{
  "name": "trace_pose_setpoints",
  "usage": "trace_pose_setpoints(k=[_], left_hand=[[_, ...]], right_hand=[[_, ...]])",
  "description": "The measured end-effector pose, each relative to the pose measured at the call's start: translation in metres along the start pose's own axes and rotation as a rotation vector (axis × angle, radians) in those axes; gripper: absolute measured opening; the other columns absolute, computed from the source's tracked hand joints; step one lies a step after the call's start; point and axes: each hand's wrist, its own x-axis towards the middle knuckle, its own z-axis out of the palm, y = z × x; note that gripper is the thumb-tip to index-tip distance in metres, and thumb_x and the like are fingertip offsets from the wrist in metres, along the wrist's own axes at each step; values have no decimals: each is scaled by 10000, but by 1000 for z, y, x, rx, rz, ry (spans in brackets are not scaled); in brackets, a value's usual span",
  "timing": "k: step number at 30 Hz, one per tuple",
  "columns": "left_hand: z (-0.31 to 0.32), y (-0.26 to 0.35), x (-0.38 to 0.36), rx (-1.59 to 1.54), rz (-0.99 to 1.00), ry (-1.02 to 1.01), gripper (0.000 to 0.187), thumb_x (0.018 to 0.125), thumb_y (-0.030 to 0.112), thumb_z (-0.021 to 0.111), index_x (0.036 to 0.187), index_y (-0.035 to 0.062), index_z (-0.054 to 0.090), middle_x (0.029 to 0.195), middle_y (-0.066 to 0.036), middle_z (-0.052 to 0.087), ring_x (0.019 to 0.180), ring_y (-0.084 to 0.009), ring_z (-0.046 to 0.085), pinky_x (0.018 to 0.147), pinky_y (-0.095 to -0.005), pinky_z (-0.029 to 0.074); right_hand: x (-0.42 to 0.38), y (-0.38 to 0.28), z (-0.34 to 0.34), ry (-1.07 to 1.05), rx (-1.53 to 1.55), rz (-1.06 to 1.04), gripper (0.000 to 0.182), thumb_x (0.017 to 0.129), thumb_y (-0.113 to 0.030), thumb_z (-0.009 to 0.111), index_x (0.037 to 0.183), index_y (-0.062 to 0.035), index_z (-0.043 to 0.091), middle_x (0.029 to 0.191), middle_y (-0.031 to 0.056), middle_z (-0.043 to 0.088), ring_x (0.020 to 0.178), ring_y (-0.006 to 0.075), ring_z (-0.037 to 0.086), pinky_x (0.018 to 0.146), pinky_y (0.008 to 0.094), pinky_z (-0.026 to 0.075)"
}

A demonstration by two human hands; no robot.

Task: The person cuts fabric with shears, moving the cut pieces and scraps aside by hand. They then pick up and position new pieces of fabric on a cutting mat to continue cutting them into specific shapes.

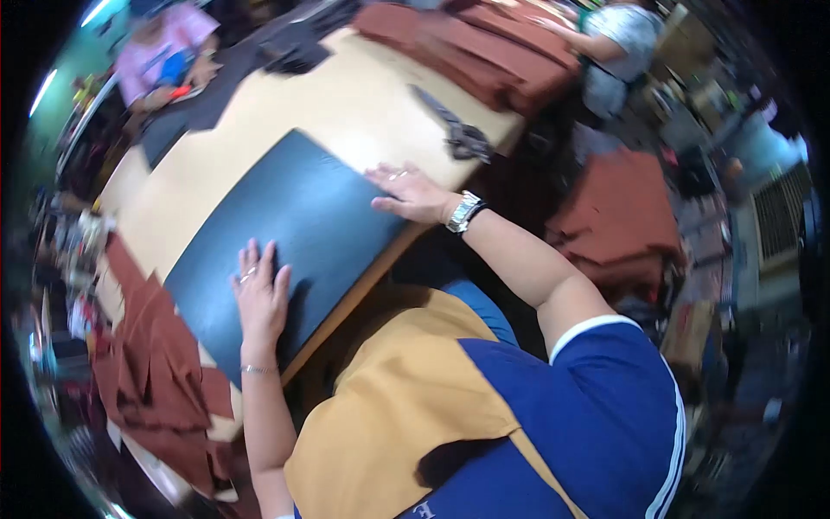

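Observation:
A dark blue-green rectangular sheet, perhaps a cutting mat (290, 203), lies flat along the near edge of the pale table (363, 91). Resting on its lower part is my left hand (262, 298), fingers spread and holding nothing. My right hand (413, 195) lies open at the right corner of the sheet, fingers stretched out over its edge and the tabletop. Beyond that hand, a pair of large dark shears (451, 125) with what look like wrapped handles sits on the table.
Reddish-brown material is stacked at the far right (471, 52), piled beside the table (618, 216) and draped over the left side (156, 368). Dark pieces (290, 43) lie at the far edge. One person (169, 56) works across the table, another (609, 48) at the right.

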Motion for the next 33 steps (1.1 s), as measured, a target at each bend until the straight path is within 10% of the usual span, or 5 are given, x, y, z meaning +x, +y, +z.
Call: trace_pose_setpoints(k=[6,10,16,22,33], left_hand=[[3,1,3,107,35,-5,535,966,470,369,1413,175,386,1511,-122,270,1405,-318,215,1090,-593,148],[4,0,3,127,41,-21,549,973,479,338,1423,166,367,1517,-114,259,1412,-314,198,1088,-602,140],[6,-1,3,153,39,-14,552,975,491,309,1430,183,361,1527,-93,245,1421,-301,176,1087,-610,132],[4,1,3,144,44,-19,559,974,494,309,1427,171,366,1520,-103,257,1415,-310,191,1081,-615,145],[4,2,1,114,56,-4,547,976,483,310,1419,169,381,1518,-107,262,1414,-314,194,1080,-619,138]], right_hand=[[-124,-6,-36,82,62,-142,411,874,-439,573,1049,-69,616,1274,130,545,1217,318,479,1001,520,359],[-209,62,-63,41,-257,406,374,808,-448,625,906,-87,643,1035,81,632,957,287,592,754,489,469],[-310,117,-88,-440,-737,1489,472,843,-422,583,1168,-79,591,1324,91,516,1216,270,468,860,596,398],[-332,146,-82,-472,-749,1486,229,869,-187,522,1018,-111,678,1092,68,668,1046,252,616,745,570,460],[-318,172,-152,1081,-222,1305,278,855,-340,532,956,-92,609,955,196,660,927,369,630,786,450,494]])
